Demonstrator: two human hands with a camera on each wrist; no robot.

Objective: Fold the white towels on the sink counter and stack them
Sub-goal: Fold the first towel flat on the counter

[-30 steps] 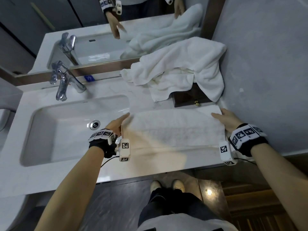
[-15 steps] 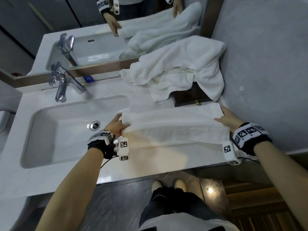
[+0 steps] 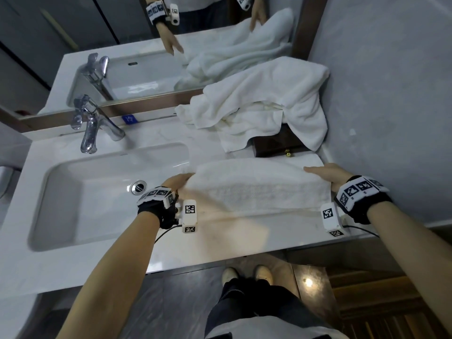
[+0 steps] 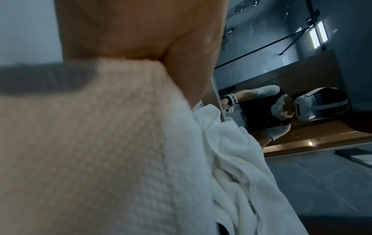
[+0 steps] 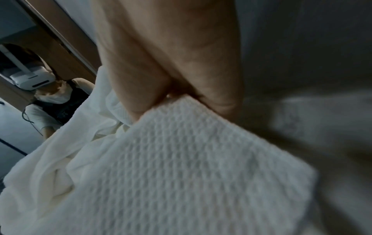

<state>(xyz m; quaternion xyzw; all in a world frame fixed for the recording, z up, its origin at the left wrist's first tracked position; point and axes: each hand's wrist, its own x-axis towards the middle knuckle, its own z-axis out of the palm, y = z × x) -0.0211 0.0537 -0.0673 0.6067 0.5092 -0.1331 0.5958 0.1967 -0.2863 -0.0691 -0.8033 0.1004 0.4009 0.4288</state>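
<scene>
A long folded white towel (image 3: pixel 256 192) lies across the counter (image 3: pixel 220 243) to the right of the basin. My left hand (image 3: pixel 179 182) grips its left end, with the cloth (image 4: pixel 100 143) caught between thumb and fingers (image 4: pixel 141 31). At the right end my right hand (image 3: pixel 322 171) pinches the towel (image 5: pixel 191 159) between thumb and fingers (image 5: pixel 171 55). The upper layer is raised a little along its far edge. A heap of unfolded white towels (image 3: pixel 264 101) sits behind it in the back right corner.
The heap drapes over a dark wooden box (image 3: pixel 276 145). The sink basin (image 3: pixel 73 196) and chrome faucet (image 3: pixel 90 128) are on the left. A mirror (image 3: pixel 146 45) runs along the back. A grey wall (image 3: pixel 391 94) closes the right side.
Both hands went from lying flat at the towel's ends to gripping them, and the towel's far edge has lifted slightly off the counter.
</scene>
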